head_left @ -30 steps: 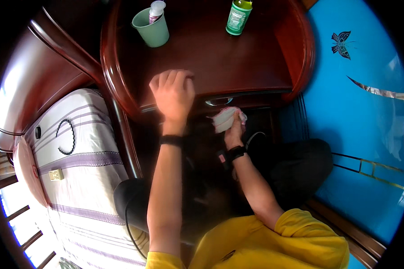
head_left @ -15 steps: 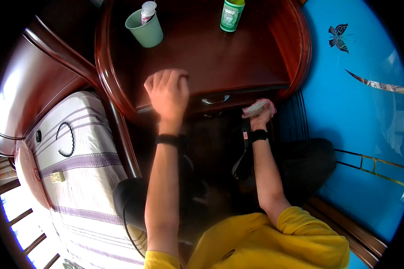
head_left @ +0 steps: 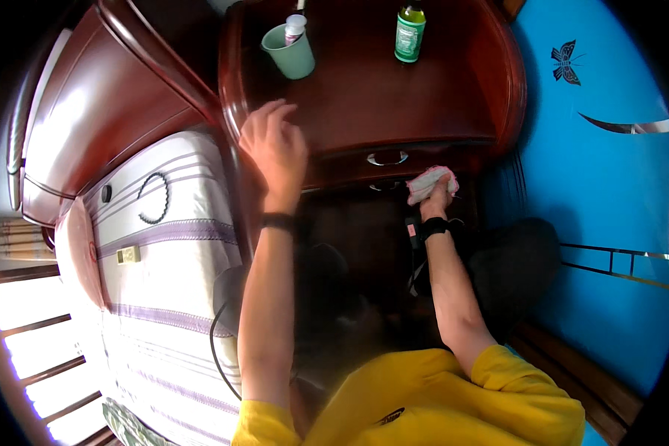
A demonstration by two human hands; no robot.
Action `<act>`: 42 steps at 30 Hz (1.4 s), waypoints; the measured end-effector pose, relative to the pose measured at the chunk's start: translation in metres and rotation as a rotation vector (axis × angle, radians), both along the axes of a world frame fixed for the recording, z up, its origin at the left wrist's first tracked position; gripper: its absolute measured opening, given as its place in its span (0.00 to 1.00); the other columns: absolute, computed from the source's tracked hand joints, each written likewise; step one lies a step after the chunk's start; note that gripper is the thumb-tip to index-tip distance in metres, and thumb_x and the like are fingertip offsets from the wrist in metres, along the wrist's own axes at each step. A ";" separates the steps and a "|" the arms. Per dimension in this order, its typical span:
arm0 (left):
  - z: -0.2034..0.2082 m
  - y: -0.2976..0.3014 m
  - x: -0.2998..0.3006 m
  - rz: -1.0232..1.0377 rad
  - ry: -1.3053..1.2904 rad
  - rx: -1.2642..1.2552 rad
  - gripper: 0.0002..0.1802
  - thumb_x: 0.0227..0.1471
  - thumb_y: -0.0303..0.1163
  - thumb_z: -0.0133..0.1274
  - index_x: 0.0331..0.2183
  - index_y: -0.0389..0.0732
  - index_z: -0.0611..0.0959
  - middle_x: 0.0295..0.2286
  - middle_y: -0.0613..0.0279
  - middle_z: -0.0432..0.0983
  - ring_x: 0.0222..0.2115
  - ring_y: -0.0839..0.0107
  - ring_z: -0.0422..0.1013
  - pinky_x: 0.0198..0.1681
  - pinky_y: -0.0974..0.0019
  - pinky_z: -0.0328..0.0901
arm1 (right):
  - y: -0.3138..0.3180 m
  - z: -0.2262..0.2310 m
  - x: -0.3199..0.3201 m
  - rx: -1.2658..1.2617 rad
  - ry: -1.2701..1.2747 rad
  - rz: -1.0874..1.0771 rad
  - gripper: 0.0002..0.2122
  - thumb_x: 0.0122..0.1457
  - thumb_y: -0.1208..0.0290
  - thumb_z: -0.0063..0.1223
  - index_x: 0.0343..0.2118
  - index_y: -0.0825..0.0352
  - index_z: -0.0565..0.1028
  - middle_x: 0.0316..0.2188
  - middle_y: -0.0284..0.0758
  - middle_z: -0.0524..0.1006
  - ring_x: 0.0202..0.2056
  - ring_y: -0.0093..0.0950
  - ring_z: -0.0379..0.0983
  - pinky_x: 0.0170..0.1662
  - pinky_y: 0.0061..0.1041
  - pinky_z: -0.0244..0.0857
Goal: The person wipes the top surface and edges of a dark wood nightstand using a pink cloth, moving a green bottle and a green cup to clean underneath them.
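Over the left front part of a dark red wooden nightstand (head_left: 379, 104), my left hand (head_left: 276, 160) is raised with its fingers loosely spread and nothing in them. My right hand (head_left: 440, 199) grips a folded white cloth (head_left: 427, 183) with a pink edge, in front of the nightstand's drawers. Toward the back left of the top stands a pale green cup (head_left: 293, 61) with a white-capped container (head_left: 295, 28) in it. A green-labelled bottle (head_left: 409, 37) of yellowish liquid stands upright at the back right.
On the left is a bed (head_left: 171, 279) with a white and purple striped cover. A black bead string (head_left: 154, 199), a small black round item (head_left: 106, 194) and a pale yellow-green box-like item (head_left: 128, 255) lie on it. A glossy blue panel (head_left: 602, 186) borders the right side.
The fingers of my left hand have loosened from a curled fist and spread. My right hand keeps hold of the cloth. The whole view has shifted, with the furniture and bed appearing farther right.
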State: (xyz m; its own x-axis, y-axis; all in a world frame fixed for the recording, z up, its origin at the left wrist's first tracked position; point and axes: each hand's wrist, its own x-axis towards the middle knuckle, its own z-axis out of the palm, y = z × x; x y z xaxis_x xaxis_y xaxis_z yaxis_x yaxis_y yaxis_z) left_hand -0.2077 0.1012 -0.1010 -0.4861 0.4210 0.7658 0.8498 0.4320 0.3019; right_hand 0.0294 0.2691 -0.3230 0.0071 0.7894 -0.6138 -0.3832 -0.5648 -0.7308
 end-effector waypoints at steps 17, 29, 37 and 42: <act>-0.057 -0.034 -0.045 0.273 -0.198 0.111 0.43 0.62 0.47 0.54 0.68 0.34 0.59 0.59 0.40 0.62 0.59 0.45 0.61 0.64 0.47 0.53 | -0.100 0.029 -0.071 -0.121 -0.150 0.686 0.32 0.73 0.45 0.40 0.68 0.69 0.62 0.64 0.40 0.69 0.63 0.35 0.67 0.65 0.34 0.62; -0.067 -0.019 -0.049 0.180 -0.189 0.238 0.44 0.62 0.52 0.51 0.67 0.31 0.62 0.53 0.36 0.67 0.52 0.43 0.66 0.59 0.47 0.60 | -0.178 -0.084 -0.141 0.647 -0.221 1.241 0.15 0.70 0.64 0.47 0.55 0.62 0.74 0.50 0.37 0.78 0.51 0.35 0.76 0.54 0.36 0.71; -0.071 -0.024 -0.053 0.180 -0.139 0.293 0.42 0.57 0.49 0.56 0.65 0.33 0.67 0.54 0.37 0.68 0.53 0.41 0.66 0.59 0.46 0.60 | -0.193 -0.029 -0.160 0.457 0.025 1.163 0.14 0.72 0.67 0.42 0.50 0.65 0.79 0.46 0.38 0.81 0.47 0.32 0.77 0.52 0.33 0.71; -0.072 -0.025 -0.051 0.185 -0.155 0.291 0.42 0.57 0.48 0.55 0.65 0.33 0.67 0.53 0.36 0.69 0.52 0.40 0.67 0.58 0.45 0.60 | -0.176 0.000 -0.147 0.265 -0.063 1.211 0.15 0.73 0.66 0.41 0.48 0.64 0.81 0.39 0.34 0.82 0.40 0.27 0.78 0.43 0.30 0.73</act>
State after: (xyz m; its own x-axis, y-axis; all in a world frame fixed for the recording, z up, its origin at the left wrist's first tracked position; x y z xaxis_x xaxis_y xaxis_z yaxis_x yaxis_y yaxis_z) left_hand -0.2589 0.0764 -0.1725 -0.6532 0.0907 0.7518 0.7000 0.4509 0.5538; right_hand -0.1179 0.0930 -0.3235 -0.7890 0.4080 -0.4594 0.3219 -0.3624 -0.8747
